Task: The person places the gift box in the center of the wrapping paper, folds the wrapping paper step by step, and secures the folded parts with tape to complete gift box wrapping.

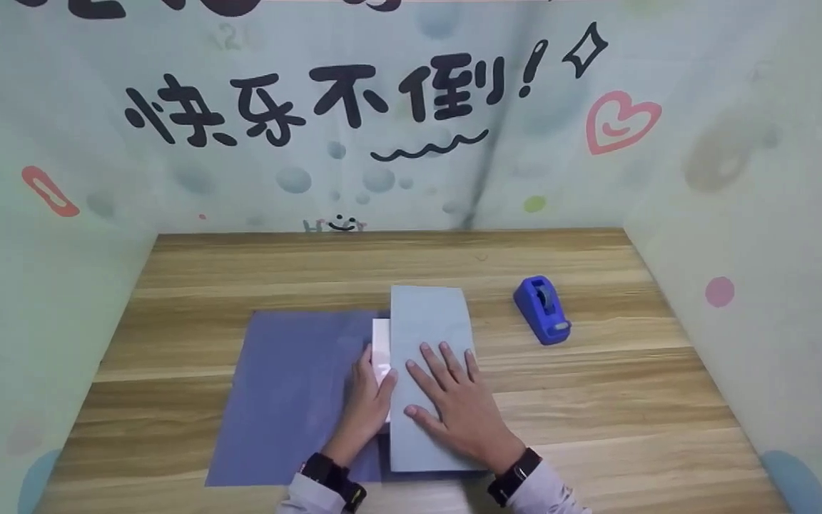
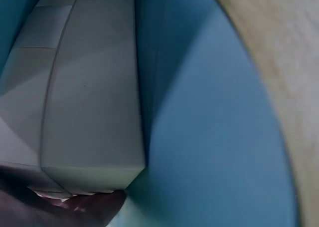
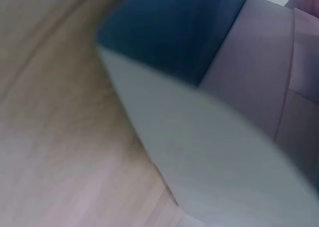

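A sheet of wrapping paper (image 1: pixel 290 400) lies blue side up on the table, its right part folded over with the pale outer side (image 1: pixel 429 314) on top. Between the layers sits a white box (image 1: pixel 380 335), only a narrow strip of it showing from above; the left wrist view shows the box (image 2: pixel 94 87) closer, lying on the blue paper. My left hand (image 1: pixel 368 400) holds the box's left side, thumb by the edge of the folded paper. My right hand (image 1: pixel 457 403) rests palm down on the pale flap, fingers spread. In the right wrist view the flap (image 3: pixel 199 152) arches over the box (image 3: pixel 254 57).
A blue tape dispenser (image 1: pixel 543 310) stands on the wooden table (image 1: pixel 611 400) to the right of the folded paper. Printed cloth walls (image 1: pixel 411 185) with dark lettering enclose the table at the back and on both sides.
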Available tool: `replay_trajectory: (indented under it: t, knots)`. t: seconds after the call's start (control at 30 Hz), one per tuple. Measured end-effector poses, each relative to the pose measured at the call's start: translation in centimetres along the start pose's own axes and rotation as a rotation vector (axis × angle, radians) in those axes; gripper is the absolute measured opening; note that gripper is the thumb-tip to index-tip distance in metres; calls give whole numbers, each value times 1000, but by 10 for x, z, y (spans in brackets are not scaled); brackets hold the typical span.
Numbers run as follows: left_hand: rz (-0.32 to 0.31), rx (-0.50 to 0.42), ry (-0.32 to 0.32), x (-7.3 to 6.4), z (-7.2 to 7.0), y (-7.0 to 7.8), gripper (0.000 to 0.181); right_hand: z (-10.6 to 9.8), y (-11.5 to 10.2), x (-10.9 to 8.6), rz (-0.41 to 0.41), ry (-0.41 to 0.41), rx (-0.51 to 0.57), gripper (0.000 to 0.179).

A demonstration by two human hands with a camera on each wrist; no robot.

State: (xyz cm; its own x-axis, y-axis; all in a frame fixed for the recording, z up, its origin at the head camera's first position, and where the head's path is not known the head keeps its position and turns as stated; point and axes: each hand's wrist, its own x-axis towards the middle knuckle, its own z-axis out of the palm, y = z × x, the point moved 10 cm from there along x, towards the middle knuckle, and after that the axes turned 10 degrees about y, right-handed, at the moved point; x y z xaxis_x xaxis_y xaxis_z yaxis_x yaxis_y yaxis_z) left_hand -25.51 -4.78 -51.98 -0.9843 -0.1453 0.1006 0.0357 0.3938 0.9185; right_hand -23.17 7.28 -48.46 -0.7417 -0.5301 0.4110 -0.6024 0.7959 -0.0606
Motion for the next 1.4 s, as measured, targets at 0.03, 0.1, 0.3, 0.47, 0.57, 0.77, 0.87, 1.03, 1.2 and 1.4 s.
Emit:
replay_trajectory:
  t: [0.03,0.1,0.3,0.47,0.57,0.77,0.87,1.03,1.2,1.4]
  knots:
    - [0,23,-15,0,-1,0,61,0,0,0,0,0,-5,64]
    - [-10,75,-45,-1,-5,-1,61,0,0,0,-2,1,-15,66]
    - [-4,337,-87,6,-46,-5,45,-2,-2,1,-23,36,-13,68]
    - [-41,518,-69,12,-100,-17,39,-4,-1,0,-35,63,-34,67]
    - [-121,587,-31,12,-137,-35,44,-2,-1,1,-29,46,-34,68]
    - [-365,654,-10,-5,-186,-80,71,3,0,0,-10,-6,-22,70]
    - [-434,641,25,-11,-196,-93,75,3,1,0,-5,-6,-17,70]
    - [-455,549,85,-15,-198,-101,67,1,1,0,-12,8,-28,70]
    - [-473,467,97,-18,-195,-103,56,1,0,0,-17,8,-42,70]
    - [-399,589,76,-19,-191,-96,37,-1,0,0,-13,16,-36,70]
